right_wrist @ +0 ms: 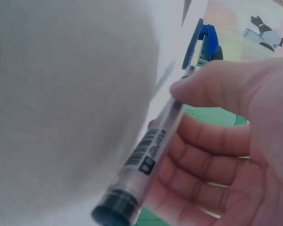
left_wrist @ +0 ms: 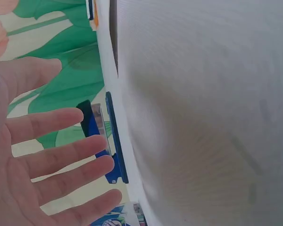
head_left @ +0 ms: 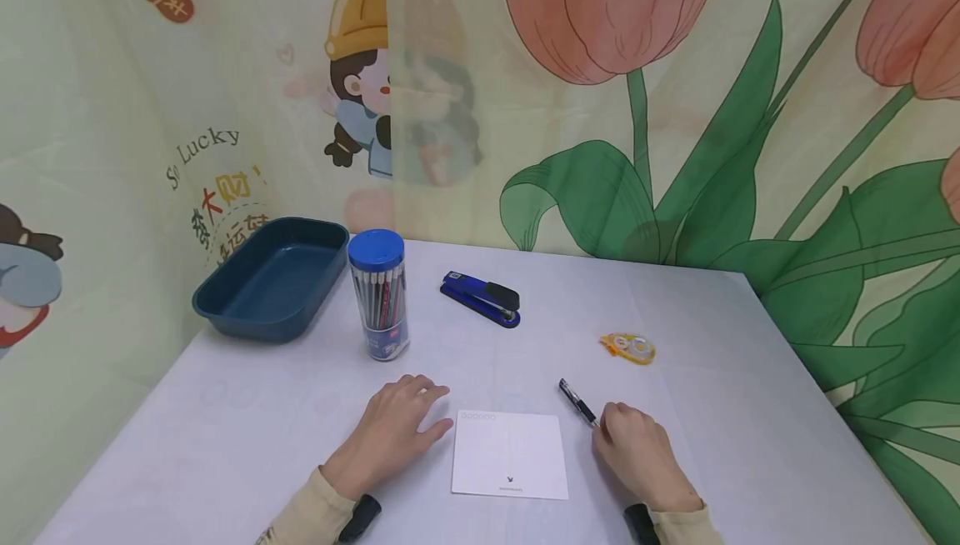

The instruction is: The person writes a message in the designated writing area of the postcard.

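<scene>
A black-and-clear pen (head_left: 576, 400) is pinched between the thumb and curled fingers of my right hand (head_left: 636, 450), to the right of the card. The right wrist view shows the pen's (right_wrist: 146, 153) barcode label and its dark end slanting toward the camera. The white card (head_left: 510, 457), with a row of small circles at its top left, lies flat on the table between my hands. My left hand (head_left: 393, 428) is at the card's left edge, holding nothing. In the left wrist view that hand's fingers (left_wrist: 68, 153) are spread and nearly straight.
Behind the card lies a blue stapler (head_left: 480, 298), with a yellow correction tape (head_left: 628, 348) farther right. A clear tub of pens with a blue lid (head_left: 377, 250) stands at left, beside a dark blue tray (head_left: 273, 328). A printed curtain (head_left: 450, 212) hangs behind the white table (head_left: 720, 412).
</scene>
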{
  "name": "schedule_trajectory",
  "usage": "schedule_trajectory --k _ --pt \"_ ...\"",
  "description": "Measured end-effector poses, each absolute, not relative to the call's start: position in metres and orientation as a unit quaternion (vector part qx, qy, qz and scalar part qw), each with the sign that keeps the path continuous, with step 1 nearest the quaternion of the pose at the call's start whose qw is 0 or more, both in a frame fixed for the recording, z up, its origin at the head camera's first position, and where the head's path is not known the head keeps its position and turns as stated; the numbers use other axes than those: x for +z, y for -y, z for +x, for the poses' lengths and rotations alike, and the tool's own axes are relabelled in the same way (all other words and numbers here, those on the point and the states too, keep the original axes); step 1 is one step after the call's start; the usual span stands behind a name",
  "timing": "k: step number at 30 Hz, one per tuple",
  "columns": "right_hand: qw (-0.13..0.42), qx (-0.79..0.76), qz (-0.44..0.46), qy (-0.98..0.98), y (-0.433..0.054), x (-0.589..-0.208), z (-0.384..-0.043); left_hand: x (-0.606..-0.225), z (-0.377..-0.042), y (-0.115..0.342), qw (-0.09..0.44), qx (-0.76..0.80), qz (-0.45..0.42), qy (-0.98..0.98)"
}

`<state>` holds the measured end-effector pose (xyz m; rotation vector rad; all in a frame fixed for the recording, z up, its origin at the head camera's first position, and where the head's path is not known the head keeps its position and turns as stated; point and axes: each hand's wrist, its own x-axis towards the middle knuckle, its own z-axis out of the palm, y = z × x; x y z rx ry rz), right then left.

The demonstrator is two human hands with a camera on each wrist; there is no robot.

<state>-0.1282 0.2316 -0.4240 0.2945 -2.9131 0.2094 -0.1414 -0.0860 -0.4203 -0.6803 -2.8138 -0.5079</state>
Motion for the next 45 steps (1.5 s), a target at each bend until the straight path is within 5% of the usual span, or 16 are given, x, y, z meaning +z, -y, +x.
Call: schedule_trajectory --k 23,32,45 --pt "0.266 0.079 0.276 0.920 -0.220 -0.414 -0.122 -0.411 -0.140 0.075 0.095 -0.247 -0.283 0.922" --pt "0.194 0.062 0.266 0.942 -0.206 -0.407 -0.116 -0.408 -0.140 0.064 0.096 -0.246 -0.298 0.917" --pt "0.215 0.065 0.323 0.919 -0.196 -0.405 -0.116 -0.408 -0.139 0.053 0.101 -0.247 -0.339 0.902"
